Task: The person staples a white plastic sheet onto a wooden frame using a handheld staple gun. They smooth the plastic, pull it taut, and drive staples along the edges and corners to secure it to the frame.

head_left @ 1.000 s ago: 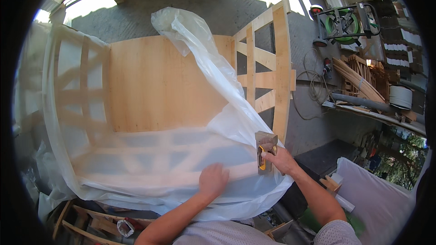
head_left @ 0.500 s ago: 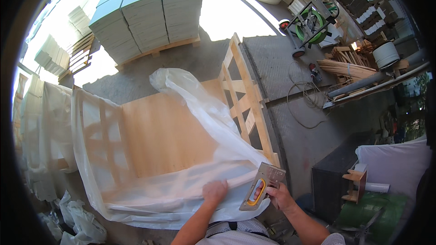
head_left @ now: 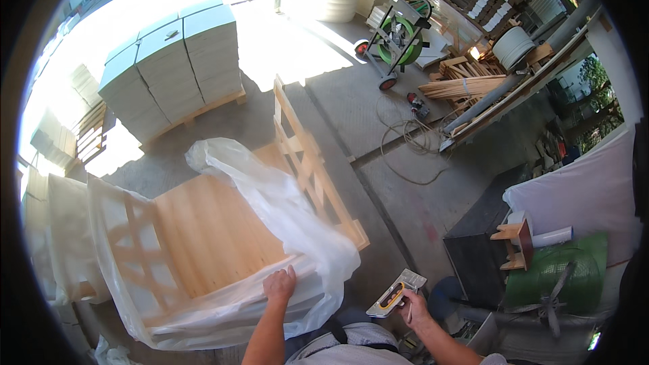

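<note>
1 silver-and-yellow metal staple gun [head_left: 414, 279], lower centre-right, is in the right hand [head_left: 415, 308], fingers clamped round it; lower centre, the left hand [head_left: 278, 285] touches translucent white plastic film [head_left: 331, 250] on a pale wooden crate [head_left: 213, 230]; I cannot tell whether its fingers grip.

Basically looks down from head height, left one of a fisheye pair. Sits pretty close above the left hand [head_left: 278, 285] and right hand [head_left: 415, 308], but faces forward enough to catch the pallet stack [head_left: 170, 71] way further off.
</note>
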Available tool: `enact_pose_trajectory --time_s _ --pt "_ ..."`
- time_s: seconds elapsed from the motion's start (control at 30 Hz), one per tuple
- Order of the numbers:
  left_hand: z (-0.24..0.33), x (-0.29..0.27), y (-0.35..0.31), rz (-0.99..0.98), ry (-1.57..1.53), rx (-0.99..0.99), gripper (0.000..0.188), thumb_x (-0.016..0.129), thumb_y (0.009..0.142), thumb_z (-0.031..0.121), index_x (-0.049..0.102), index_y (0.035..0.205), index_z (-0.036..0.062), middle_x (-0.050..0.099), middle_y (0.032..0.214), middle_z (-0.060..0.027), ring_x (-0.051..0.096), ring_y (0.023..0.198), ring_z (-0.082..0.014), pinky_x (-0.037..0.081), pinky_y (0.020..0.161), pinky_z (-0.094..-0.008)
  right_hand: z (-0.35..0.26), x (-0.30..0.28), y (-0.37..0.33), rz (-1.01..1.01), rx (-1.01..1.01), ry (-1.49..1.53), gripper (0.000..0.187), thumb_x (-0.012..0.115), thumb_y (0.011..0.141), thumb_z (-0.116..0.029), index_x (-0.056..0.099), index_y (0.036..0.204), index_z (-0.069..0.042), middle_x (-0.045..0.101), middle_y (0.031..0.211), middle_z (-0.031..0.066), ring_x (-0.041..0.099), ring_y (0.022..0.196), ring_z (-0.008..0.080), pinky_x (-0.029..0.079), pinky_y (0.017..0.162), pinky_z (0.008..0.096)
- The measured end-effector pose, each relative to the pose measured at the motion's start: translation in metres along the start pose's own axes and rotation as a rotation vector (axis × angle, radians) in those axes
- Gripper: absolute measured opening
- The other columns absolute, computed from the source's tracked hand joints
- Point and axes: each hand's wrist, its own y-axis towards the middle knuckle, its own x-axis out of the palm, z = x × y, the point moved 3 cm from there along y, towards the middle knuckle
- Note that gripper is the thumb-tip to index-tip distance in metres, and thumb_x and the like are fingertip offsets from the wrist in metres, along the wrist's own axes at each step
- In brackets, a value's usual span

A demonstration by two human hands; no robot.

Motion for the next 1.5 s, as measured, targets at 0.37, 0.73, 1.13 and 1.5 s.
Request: enact_pose_trajectory --time_s 0.37,0.73,1.13,1.5 --pt "0.000 0.015 0.001 0.149 0.066 -0.022 0.042 0.050 0.094 0.035 0.068 0.067 0.0091 0.070 0.076 -0.0130 0.068 0.075 -0.0325 0.053 0.072 -0.0442 -0.121 -0.054 0.141 -0.169 0.072 -0.202 0.025 0.061 0.089 -0.024 0.062 0.104 -0.005 0.067 0.095 0.0115 0.068 0.088 0.0253 0.055 0.075 0.0409" --pt "0.021 0.001 0.002 0.078 0.173 -0.070 0.031 0.052 0.091 0.027 0.065 0.068 0.0103 0.069 0.076 -0.0116 0.067 0.075 -0.0315 0.053 0.073 -0.0434 -0.334 0.000 0.281 -0.315 0.026 -0.661 0.032 0.062 0.088 -0.022 0.061 0.114 -0.003 0.068 0.099 0.0099 0.067 0.089 0.0234 0.055 0.080 0.0412" --pt "0.005 0.004 0.002 0.112 0.118 -0.146 0.029 0.057 0.086 0.032 0.066 0.069 0.0106 0.067 0.073 -0.0099 0.066 0.075 -0.0301 0.051 0.074 -0.0420 -0.331 0.196 0.325 -0.711 0.145 -1.102 0.033 0.063 0.088 -0.024 0.064 0.108 0.002 0.069 0.095 0.0095 0.066 0.088 0.0200 0.052 0.082 0.0353" --pt "0.017 0.000 0.026 -0.331 0.028 -0.620 0.045 0.044 0.096 0.043 0.072 0.094 0.0078 0.070 0.098 -0.0120 0.065 0.095 -0.0278 0.047 0.085 -0.0430 -0.345 0.345 0.335 -1.099 0.051 -1.703 0.032 0.065 0.085 -0.027 0.068 0.097 0.003 0.069 0.088 0.0070 0.059 0.081 0.0146 0.047 0.076 0.0318"
